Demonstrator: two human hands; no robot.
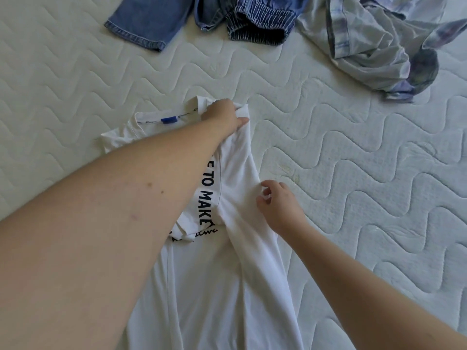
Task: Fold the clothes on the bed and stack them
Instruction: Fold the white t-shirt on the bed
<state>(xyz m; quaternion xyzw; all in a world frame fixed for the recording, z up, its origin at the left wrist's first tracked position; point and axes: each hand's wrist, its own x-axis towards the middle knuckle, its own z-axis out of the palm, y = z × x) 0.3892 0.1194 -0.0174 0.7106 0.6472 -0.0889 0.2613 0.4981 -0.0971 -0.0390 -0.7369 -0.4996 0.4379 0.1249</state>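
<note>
Head view. A white T-shirt [222,286] with black lettering lies lengthwise on the quilted mattress [353,160], its collar at the far end. The left hand [225,117] grips the shirt's shoulder fabric near the collar. The right hand [278,203], fingers curled, pinches the folded-over right edge midway down. Beyond, well apart from the shirt, lie jeans [149,21], a striped garment [260,24] and a crumpled pale shirt [374,39].
</note>
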